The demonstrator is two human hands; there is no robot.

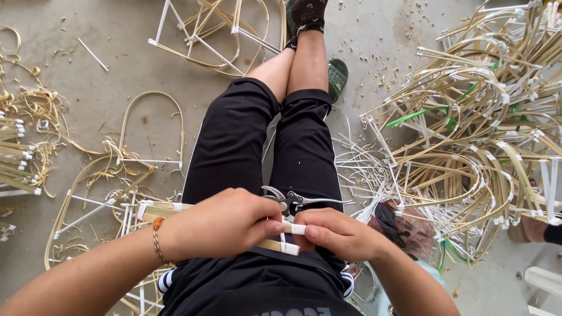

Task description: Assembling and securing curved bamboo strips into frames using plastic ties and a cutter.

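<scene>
Concrete floor (117, 82) strewn with bamboo frames (480, 123)

Bamboo strips (280, 237) across the lap between both hands, pruning shears (295, 201) just beyond them on the thighs, heap of bent frames (486, 134) on the floor (117, 70) right, loose loop (153, 126) left, one frame (205, 35) far.

The strips (175, 209) gripped in the left hand (225, 225) are pale split cane or bamboo, matt and fibrous, bound with smooth white plastic-looking tape (297, 229) that the right hand (339, 234) pinches. The pruning shears (293, 200) on the lap have bare grey metal blades with a dull sheen. The shorts (257, 134) are black matt woven cloth. The bracelet (157, 239) is braided cord, orange and tan. The floor (105, 82) is rough grey concrete, dusty and littered with cane chips. The frame pile (486, 129) is the same tan cane with white bindings.
</scene>
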